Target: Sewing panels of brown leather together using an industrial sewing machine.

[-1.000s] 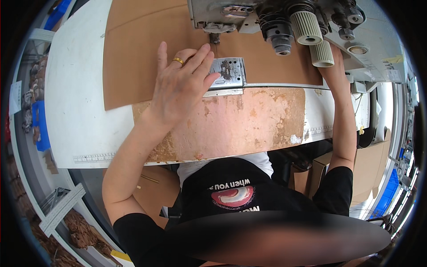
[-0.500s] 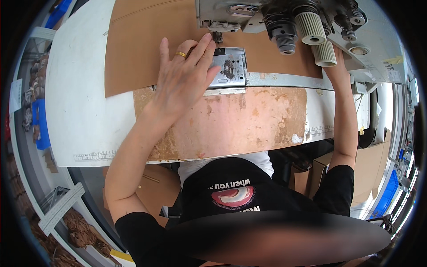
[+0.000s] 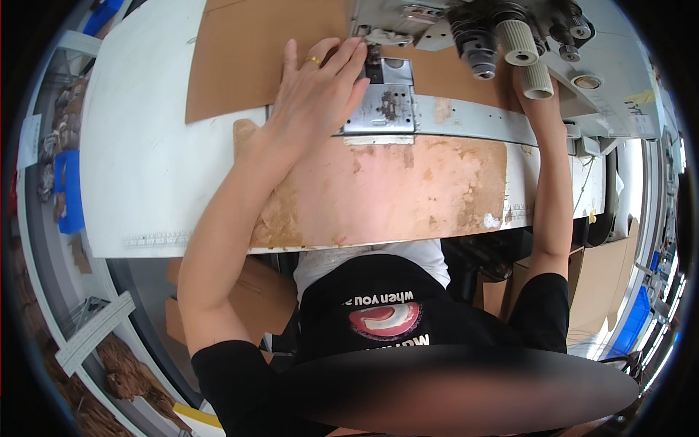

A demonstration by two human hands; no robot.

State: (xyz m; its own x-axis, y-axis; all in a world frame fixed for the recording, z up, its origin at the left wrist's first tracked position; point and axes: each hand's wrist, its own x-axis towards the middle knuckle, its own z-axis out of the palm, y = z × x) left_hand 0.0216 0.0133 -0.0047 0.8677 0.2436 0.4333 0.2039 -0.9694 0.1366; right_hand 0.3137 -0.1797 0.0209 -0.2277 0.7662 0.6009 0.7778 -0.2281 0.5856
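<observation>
A wide sheet of smooth brown material (image 3: 240,65), like leather, lies across the bed of an industrial sewing machine (image 3: 466,44). My left hand (image 3: 317,91), with a gold ring on one finger, rests flat on it, fingers stretched, just left of the presser foot (image 3: 373,54). Beside that hand is the metal needle plate (image 3: 380,109), and the sheet's near edge lies beyond it. My right hand (image 3: 530,84) reaches under the machine head at the sheet's right end. Ribbed knobs and the machine body hide its fingers.
A worn brown board (image 3: 393,189) covers the near part of the white table (image 3: 153,175), which has ruler strips along its front edge. Cardboard boxes (image 3: 597,284) stand below right. Shelves with a blue bin (image 3: 69,193) and brown bundles (image 3: 124,368) are at the left.
The brown sheet has slid away from me across the machine bed, baring more of the needle plate. Both hands have moved away with it. The whole view has shifted slightly.
</observation>
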